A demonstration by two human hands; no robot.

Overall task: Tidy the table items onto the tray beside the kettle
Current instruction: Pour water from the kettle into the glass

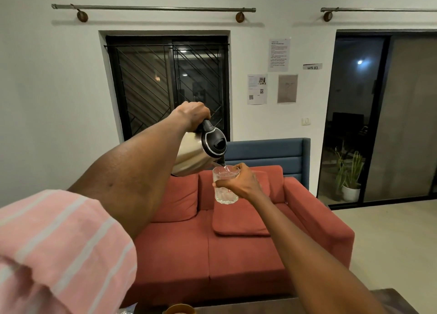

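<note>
My left hand (192,114) grips the black handle of a steel kettle (194,154), held high and tilted to the right. Water runs from its spout into a clear ribbed glass (224,194). My right hand (241,181) holds that glass upright in the air, just under the spout. The glass holds some water. Both arms reach out over the red sofa. No tray shows in this view. Only the top rim of a brown cup (180,308) shows at the bottom edge.
A red sofa (236,247) with a loose cushion stands straight ahead, a blue chair back behind it. A dark table edge (387,297) runs along the bottom right. A barred window, wall papers, a glass door and a potted plant (350,179) fill the back.
</note>
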